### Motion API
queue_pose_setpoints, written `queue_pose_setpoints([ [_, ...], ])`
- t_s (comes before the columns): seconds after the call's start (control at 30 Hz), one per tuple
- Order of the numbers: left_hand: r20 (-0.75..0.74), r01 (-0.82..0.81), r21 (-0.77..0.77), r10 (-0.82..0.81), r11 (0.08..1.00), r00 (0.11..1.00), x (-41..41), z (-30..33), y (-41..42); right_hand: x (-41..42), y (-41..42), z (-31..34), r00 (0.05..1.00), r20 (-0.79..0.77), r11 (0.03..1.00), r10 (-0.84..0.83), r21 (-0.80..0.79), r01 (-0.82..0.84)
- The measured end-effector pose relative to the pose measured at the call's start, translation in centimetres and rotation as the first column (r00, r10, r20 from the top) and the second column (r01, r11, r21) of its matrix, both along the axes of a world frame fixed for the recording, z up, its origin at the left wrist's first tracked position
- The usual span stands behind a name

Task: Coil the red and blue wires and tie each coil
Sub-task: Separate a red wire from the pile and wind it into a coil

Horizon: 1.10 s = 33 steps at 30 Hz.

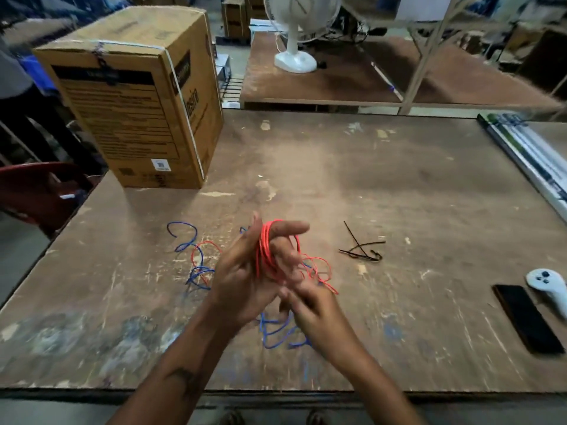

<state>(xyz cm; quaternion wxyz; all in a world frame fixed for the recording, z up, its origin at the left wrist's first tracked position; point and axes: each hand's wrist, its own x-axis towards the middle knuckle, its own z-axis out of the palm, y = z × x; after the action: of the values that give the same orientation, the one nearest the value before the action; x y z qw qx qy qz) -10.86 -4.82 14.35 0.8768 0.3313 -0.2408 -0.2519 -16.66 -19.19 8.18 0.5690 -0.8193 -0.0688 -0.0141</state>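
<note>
Several turns of the red wire (264, 253) are wound around the fingers of my left hand (245, 271), which is raised above the table with its fingers stretched out. Just below it, my right hand (310, 311) pinches the loose red strand that trails off to the right in small loops. The blue wire (196, 256) lies uncoiled on the table, partly to the left of my hands and partly beneath them near the front. A small bunch of black cable ties (363, 248) rests on the table to the right.
A large cardboard box (138, 96) stands at the table's back left. A black phone (527, 319) and a white controller (549, 286) lie at the right edge, long tubes (527, 154) beyond them. A white fan (297, 29) stands on the far table.
</note>
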Motion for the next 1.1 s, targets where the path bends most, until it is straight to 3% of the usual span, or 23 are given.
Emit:
queue_pose_setpoints([
  [0.07,0.006,-0.170,0.135,0.170,0.976,0.985,2.1,-0.4,0.3,-5.2,1.5,-1.0,1.000,0.028,0.998,0.002,-0.061,-0.001],
  [0.13,0.176,-0.334,0.344,0.289,0.878,0.941,3.5,-1.5,0.5,-8.3,2.0,-0.3,0.996,0.066,0.990,0.054,-0.130,-0.045],
  [0.23,0.320,-0.326,0.542,0.168,0.775,0.932,3.4,-3.2,0.7,-8.5,0.9,3.5,0.992,0.120,0.991,0.027,-0.131,-0.011],
  [0.33,0.491,-0.384,0.669,0.009,0.637,0.871,1.4,-4.2,0.9,-5.1,-1.7,7.8,0.963,0.213,0.987,-0.162,0.051,0.155],
  [0.4,0.471,-0.356,0.692,-0.018,0.628,0.882,0.1,-5.4,0.7,-1.4,-3.6,9.8,0.938,0.226,0.961,-0.263,0.148,0.234],
  [0.53,0.238,-0.255,0.562,0.142,0.787,0.961,-1.8,-7.2,-0.6,5.4,-5.4,9.9,0.945,0.130,0.932,-0.300,0.252,0.261],
  [0.63,0.190,-0.269,0.480,0.201,0.835,0.961,-2.2,-6.9,-1.5,7.7,-5.6,7.7,0.916,0.078,0.887,-0.394,0.294,0.356],
  [0.8,0.355,-0.445,0.547,0.285,0.709,0.890,-1.7,-7.9,-1.5,6.3,-6.0,8.4,0.835,0.082,0.797,-0.544,0.360,0.485],
  [0.93,0.534,-0.585,0.605,0.269,0.540,0.802,0.0,-9.3,-0.2,1.6,-5.3,11.6,0.861,0.218,0.882,-0.459,0.229,0.412],
  [1.0,0.464,-0.586,0.611,0.359,0.533,0.810,1.4,-9.5,-0.2,-1.3,-4.8,12.3,0.917,0.196,0.938,-0.347,0.085,0.337],
  [1.03,0.331,-0.543,0.607,0.436,0.581,0.837,2.3,-9.5,-0.3,-2.6,-4.6,12.4,0.936,0.172,0.951,-0.308,0.046,0.305],
  [1.1,-0.083,-0.414,0.498,0.517,0.762,0.852,4.4,-9.6,-0.4,-4.6,-4.5,12.6,0.952,0.122,0.959,-0.281,0.076,0.274],
])
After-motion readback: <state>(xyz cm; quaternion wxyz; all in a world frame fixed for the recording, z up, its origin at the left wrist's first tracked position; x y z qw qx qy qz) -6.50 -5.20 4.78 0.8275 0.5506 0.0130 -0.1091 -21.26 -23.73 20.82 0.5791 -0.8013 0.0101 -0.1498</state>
